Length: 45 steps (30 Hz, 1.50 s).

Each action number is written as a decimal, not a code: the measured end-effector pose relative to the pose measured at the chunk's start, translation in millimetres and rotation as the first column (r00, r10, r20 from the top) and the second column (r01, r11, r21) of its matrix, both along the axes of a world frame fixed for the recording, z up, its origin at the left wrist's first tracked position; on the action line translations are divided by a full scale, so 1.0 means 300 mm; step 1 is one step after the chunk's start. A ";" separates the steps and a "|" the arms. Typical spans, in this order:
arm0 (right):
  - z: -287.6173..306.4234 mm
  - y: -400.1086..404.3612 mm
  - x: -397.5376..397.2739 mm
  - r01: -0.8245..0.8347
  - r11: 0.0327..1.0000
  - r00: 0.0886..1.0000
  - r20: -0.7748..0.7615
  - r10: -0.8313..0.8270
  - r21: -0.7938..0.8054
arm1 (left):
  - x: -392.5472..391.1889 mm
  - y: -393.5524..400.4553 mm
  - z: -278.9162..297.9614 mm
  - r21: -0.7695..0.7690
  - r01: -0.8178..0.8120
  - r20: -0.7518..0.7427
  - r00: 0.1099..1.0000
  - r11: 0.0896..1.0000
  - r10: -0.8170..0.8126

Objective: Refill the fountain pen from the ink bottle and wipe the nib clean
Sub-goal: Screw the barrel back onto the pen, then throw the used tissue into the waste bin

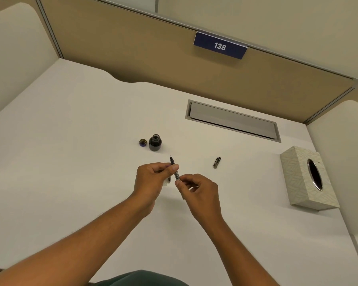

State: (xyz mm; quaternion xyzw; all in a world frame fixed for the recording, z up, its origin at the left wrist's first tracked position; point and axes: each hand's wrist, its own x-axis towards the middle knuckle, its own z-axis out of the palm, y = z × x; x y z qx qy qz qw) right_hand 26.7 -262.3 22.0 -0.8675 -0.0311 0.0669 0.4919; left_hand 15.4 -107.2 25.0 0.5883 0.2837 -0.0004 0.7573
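Both hands hold the fountain pen (174,170) over the middle of the white desk, nib pointing up and away. My left hand (153,178) pinches its front section, with a scrap of white tissue (167,183) tucked under the fingers. My right hand (198,188) grips the rear end of the pen's converter. The open ink bottle (155,143) stands just beyond the nib, its cap (142,142) lying to its left. The pen cap (217,162) lies on the desk to the right.
A patterned tissue box (306,180) sits at the right edge of the desk (70,162). A grey cable flap (233,120) is set into the desk behind. Tan partition walls enclose the back and sides.
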 end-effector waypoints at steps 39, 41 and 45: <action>-0.288 -0.243 0.434 -0.054 0.904 0.997 0.022 0.069 -0.423 | -0.085 -0.185 -0.077 0.130 -0.281 -0.148 0.943 0.951 0.299; -0.260 -0.235 0.384 -0.054 0.941 0.994 0.068 0.081 -0.335 | -0.092 -0.176 -0.077 0.078 -0.300 -0.142 0.941 0.951 0.308; -0.182 -0.195 0.236 -0.122 0.993 0.989 -0.087 0.121 -0.006 | -0.112 -0.164 -0.064 -0.009 -0.277 -0.128 0.953 0.961 0.274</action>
